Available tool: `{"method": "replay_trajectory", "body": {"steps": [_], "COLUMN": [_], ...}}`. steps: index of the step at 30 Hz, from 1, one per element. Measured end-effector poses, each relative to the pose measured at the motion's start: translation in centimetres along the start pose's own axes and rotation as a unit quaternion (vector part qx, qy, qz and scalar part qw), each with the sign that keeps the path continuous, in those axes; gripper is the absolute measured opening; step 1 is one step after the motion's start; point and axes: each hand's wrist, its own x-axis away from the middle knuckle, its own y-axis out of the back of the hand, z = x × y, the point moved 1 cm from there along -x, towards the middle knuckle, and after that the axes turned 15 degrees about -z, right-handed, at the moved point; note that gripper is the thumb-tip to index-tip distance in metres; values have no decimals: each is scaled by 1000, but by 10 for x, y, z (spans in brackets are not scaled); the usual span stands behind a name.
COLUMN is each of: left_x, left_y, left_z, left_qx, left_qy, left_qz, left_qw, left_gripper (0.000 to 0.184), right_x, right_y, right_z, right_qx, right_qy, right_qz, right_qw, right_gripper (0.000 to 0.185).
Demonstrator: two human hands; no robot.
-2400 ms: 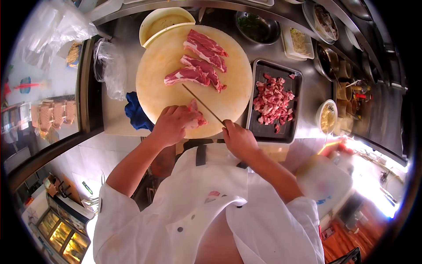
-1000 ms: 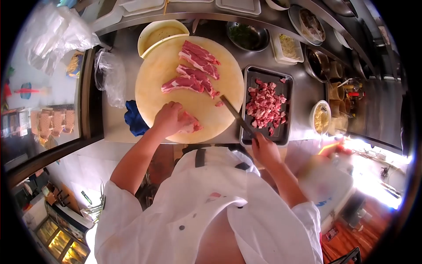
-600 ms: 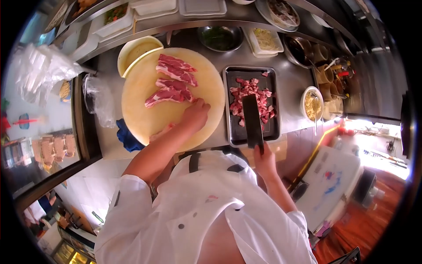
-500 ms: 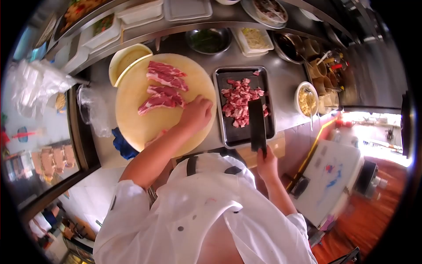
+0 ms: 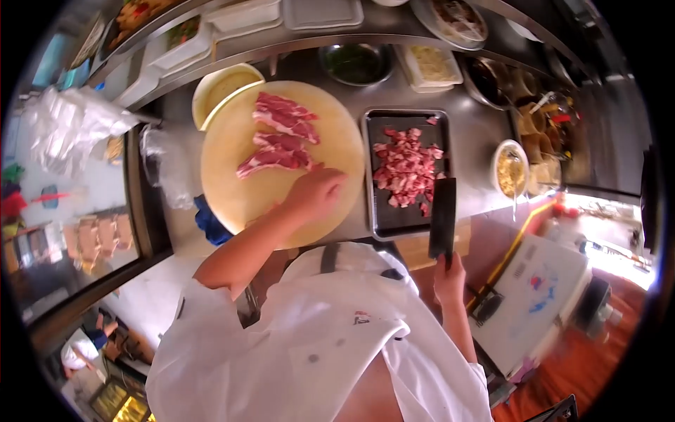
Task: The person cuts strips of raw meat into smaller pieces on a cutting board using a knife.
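A round board (image 5: 232,190) sits on the metal counter (image 5: 477,137). The left hand (image 5: 320,193) is above the board's right half, on the side near the person, its forearm crossing the board's near edge. Its fingers look bent inward but are blurred, and I cannot tell whether they are clenched or grasping a scrap.

Just beyond that hand, toward the board's far side, lie the strips (image 5: 285,119) of raw red meat, streaked with pale fat, in two groups close together. More meat shows faintly beside the left forearm on the near part of the board, mostly hidden.

Right of the board stands the tray (image 5: 385,219), dark inside, with the meat chunks (image 5: 408,169) heaped in it. The right hand (image 5: 450,278), farther right of the board and nearer the person, has its fingers wrapped around the handle of the cleaver (image 5: 443,218). The blade points away from the person and overlaps the tray's near right corner in view.

Behind the board to the left is the cream bowl (image 5: 232,88); behind it to the right, the greens bowl (image 5: 355,65). The blue cloth (image 5: 211,221) lies at its near left edge.
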Motion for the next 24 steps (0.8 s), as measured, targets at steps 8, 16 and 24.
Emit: {"method": "replay_trajectory", "body": {"steps": [8,16,24], "left_x": [118,138,138], "left_y": [92,52,48], "left_z": [30,14,20], "left_qx": [-150,-211,-242], "left_qy": [56,35,6], "left_qz": [-210,-219,-243], "left_qw": [964,952,939], "left_gripper": [21,17,16], "right_x": [-15,-10,6], "right_y": [-76,-161,-173], "right_z": [113,174,210], "right_qx": [100,154,206], "right_qy": [196,434,523], "right_qz": [246,315,359], "right_qw": [944,830,745], "right_gripper": [26,22,22]}}
